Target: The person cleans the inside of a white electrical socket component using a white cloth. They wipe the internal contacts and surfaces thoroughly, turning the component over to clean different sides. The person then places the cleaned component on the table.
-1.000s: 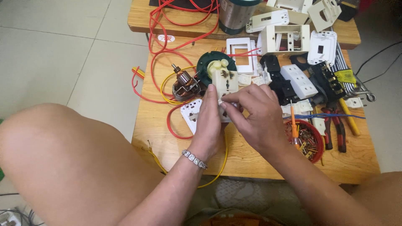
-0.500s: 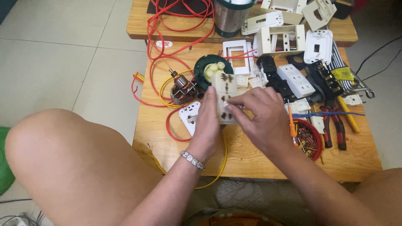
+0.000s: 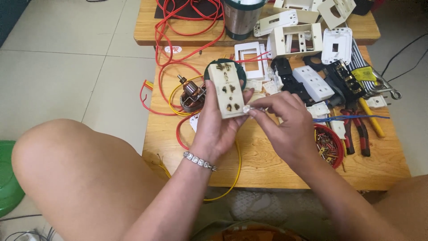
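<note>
L hand point(image 3: 217, 129) holds a cream socket block point(image 3: 229, 90) upright above the tabletop point(image 3: 267, 165), face to cam, thumb on its left edge, fingers wrapped behind; grip closed around the lower half of the block. Block is a long rectangle, off-white/yellowed plastic w/ 3 outlets stacked top to bottom, dark slots w/ brassy contacts showing inside, a bit grimy. Top end sits in front of a dark green round thing point(image 3: 241, 76) on the tabletop behind it. R hand point(image 3: 285, 127) comes in from the right, thumb + index pinched tight on a small clear/whitish bit point(image 3: 246, 108) right at the block's lower right corner, touching it or just beside, can't tell which; what the bit is, too small to tell. Silver bead bracelet point(image 3: 199, 160) on L wrist.

Around: wooden tabletop, low, w/ a 2nd wooden board behind it. Motor armature point(image 3: 191, 96) w/ copper windings just left of the block, red wire point(image 3: 165, 58) looping around it and up to the back, yellow wire point(image 3: 236, 174) running under the hands and off the front edge. Metal cup point(image 3: 240, 18) at the back. White faceplates and box frames point(image 3: 296, 40) back right, white 3-way socket strip point(image 3: 313, 82) right of the hands, black parts beside it. Red bowl point(image 3: 332, 145) w/ small metal bits near R wrist, red-handled pliers point(image 3: 356, 129) and yellow-handled tool point(image 3: 372, 118) further right. Bare knee bottom left, tiled floor, green basin at left edge
</note>
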